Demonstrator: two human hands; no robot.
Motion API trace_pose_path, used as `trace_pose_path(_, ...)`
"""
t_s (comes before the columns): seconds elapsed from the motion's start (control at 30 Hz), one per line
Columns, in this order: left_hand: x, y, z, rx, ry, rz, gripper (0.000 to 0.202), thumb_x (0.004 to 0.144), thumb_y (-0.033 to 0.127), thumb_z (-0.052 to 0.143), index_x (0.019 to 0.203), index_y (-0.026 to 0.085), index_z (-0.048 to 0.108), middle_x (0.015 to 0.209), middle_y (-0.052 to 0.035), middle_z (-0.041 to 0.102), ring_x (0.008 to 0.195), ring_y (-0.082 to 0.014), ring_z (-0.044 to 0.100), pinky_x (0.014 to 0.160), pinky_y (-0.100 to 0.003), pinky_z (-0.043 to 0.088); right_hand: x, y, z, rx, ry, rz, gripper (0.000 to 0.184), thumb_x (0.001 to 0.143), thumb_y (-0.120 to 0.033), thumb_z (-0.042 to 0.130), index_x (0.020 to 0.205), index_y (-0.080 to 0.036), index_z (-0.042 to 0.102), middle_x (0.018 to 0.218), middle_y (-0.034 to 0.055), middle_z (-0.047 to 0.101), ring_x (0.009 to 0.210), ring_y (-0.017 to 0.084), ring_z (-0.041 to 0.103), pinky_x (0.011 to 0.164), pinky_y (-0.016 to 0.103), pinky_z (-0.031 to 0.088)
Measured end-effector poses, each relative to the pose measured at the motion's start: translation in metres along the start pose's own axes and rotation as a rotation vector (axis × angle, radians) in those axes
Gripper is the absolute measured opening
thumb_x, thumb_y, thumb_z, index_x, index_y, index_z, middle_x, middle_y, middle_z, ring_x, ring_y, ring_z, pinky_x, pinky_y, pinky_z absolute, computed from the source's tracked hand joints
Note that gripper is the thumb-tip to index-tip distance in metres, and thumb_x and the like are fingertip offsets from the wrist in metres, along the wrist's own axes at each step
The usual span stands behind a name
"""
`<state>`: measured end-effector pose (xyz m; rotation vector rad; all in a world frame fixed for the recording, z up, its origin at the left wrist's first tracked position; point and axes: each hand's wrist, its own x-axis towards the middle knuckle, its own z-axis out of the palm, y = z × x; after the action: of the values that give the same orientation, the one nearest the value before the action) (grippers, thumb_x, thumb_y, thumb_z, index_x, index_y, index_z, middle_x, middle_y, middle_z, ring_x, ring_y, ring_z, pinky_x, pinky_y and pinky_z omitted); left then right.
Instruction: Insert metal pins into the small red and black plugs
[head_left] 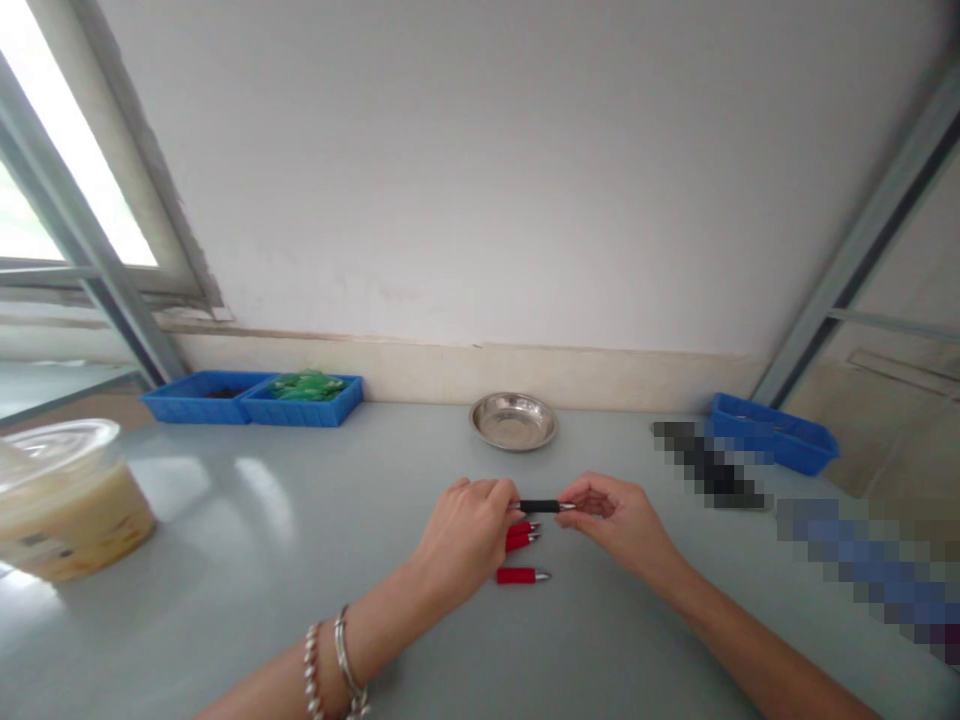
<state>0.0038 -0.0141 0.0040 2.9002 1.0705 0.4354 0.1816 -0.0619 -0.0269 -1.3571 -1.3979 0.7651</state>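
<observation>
My left hand [465, 535] and my right hand [615, 515] meet over the middle of the grey table [300, 560]. Between them they pinch a short black pen part with a silver tip [541, 506], held level, the left fingers on its left end and the right fingertips at the tip. Just below it two red pen parts [523, 535] stick out from under my left hand; whether that hand holds them I cannot tell. A third red part [521, 575] lies loose on the table in front.
A steel dish [514, 420] sits by the wall behind my hands. Two blue trays [251, 397] stand back left, one with green pieces. Another blue tray [772, 432] is back right. A lidded plastic cup [67, 500] stands at the left.
</observation>
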Motion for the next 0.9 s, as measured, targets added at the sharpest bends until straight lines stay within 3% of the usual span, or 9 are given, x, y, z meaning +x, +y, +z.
trace_pose_path(0.23, 0.0003, -0.0018, 0.0024, 0.022, 0.003, 0.033, 0.01, 0.082, 0.017, 0.038, 0.079, 0.016, 0.047, 0.074, -0.0047, 0.06, 0.065, -0.0176, 0.055, 0.064, -0.031, 0.039, -0.0005, 0.0015, -0.0013, -0.028, -0.021, -0.006, 0.015, 0.063, -0.026, 0.061, 0.072, -0.015, 0.059, 0.06, 0.0015, 0.062, 0.054, 0.011, 0.056, 0.053, 0.023, 0.045)
trace_pose_path(0.57, 0.0001, 0.0001, 0.0048, -0.027, 0.019, -0.02, 0.008, 0.081, 0.02, 0.041, 0.08, 0.017, 0.048, 0.073, -0.0027, 0.061, 0.066, -0.0174, 0.055, 0.062, -0.028, 0.039, -0.0008, 0.0067, 0.0021, 0.072, -0.022, 0.002, 0.019, 0.067, -0.032, 0.058, 0.074, -0.014, 0.055, 0.058, 0.002, 0.062, 0.052, 0.011, 0.056, 0.048, 0.023, 0.044)
trace_pose_path(0.9, -0.0006, 0.0027, 0.0048, -0.013, 0.044, 0.026, 0.013, 0.083, 0.02, 0.037, 0.081, 0.015, 0.049, 0.076, -0.0053, 0.061, 0.068, -0.0181, 0.055, 0.065, -0.031, 0.039, -0.0013, 0.0024, -0.0019, -0.192, -0.092, -0.069, 0.029, 0.079, -0.039, 0.04, 0.065, -0.016, 0.052, 0.052, -0.0003, 0.056, 0.044, 0.009, 0.052, 0.046, 0.02, 0.04)
